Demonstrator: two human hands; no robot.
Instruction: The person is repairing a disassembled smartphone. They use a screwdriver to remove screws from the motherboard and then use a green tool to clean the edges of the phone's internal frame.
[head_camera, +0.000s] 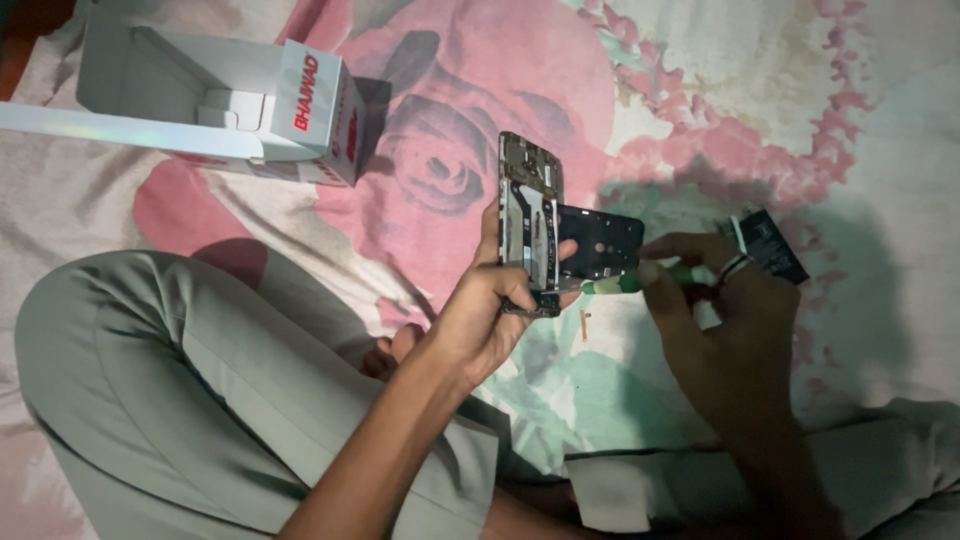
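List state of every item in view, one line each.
opened phone: back off, insides exposed, held upright in the left hand.
screwdriver: green handle, gripped in the right hand, tip at the phone's lower part.
black back cover: detached, just behind the phone.
black flat part: lying loose on the bedsheet, beyond the right hand.
white carton: open, lying on its side.
small orange piece: loose on the sheet.

I wear loose pale grey-green trousers (180, 400); my forearms are bare, with no sleeves, rings or watch showing.
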